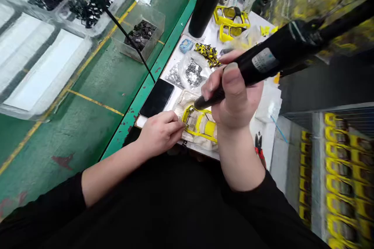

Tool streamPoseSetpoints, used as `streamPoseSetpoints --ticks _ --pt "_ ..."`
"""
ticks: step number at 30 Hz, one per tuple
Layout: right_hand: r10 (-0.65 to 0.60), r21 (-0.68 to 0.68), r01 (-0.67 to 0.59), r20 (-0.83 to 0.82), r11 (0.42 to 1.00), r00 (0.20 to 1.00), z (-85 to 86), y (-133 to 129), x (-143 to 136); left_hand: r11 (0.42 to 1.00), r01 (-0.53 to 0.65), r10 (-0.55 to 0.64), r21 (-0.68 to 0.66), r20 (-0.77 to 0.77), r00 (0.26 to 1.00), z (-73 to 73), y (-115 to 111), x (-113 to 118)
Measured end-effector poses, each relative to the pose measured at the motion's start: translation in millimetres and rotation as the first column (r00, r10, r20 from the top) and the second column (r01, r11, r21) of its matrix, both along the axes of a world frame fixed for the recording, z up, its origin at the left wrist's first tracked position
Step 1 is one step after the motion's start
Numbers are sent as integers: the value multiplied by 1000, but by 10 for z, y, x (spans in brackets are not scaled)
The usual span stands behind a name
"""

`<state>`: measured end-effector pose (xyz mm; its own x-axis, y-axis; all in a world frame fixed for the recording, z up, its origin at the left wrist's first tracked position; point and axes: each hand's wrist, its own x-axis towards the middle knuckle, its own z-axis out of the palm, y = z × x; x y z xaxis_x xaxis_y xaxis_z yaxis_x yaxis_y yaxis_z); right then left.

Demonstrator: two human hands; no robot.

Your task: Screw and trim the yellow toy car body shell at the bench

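My right hand (238, 99) is wrapped round a black electric screwdriver (263, 60), which slants down to the left. Its tip is at the left end of a yellow toy car body (201, 126), where the exact contact is too small to tell. The car body lies with its hollow inside facing up on a padded white cloth rest (182, 103). At the car body's left end, my left hand (160, 132) has its fingers curled and pinched on the edge. My right wrist hides the car body's right end.
Beyond the car body lie a black phone (157, 98), a bag of small metal parts (193, 73), yellow-black pieces (207, 53) and more yellow bodies (230, 21). Red-handled pliers (259, 147) lie right. A black cylinder (209, 1) stands behind. Racked yellow bodies (339, 179) fill the right.
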<state>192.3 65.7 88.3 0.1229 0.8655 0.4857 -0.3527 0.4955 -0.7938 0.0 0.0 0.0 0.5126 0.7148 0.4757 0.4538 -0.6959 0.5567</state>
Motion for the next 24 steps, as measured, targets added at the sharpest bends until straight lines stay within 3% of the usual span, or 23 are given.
streamPoseSetpoints --ticks 7,14,24 --pt "-37 -97 48 112 994 993 -19 18 27 1000 0 0 8 22 1000 6 -8 9" --pt "-64 -100 84 189 991 980 -57 63 29 1000 4 -4 2 41 999 20 -2 7" --pt "-32 -97 48 167 994 986 2 7 12 1000 4 -4 2 36 999 13 -6 9"
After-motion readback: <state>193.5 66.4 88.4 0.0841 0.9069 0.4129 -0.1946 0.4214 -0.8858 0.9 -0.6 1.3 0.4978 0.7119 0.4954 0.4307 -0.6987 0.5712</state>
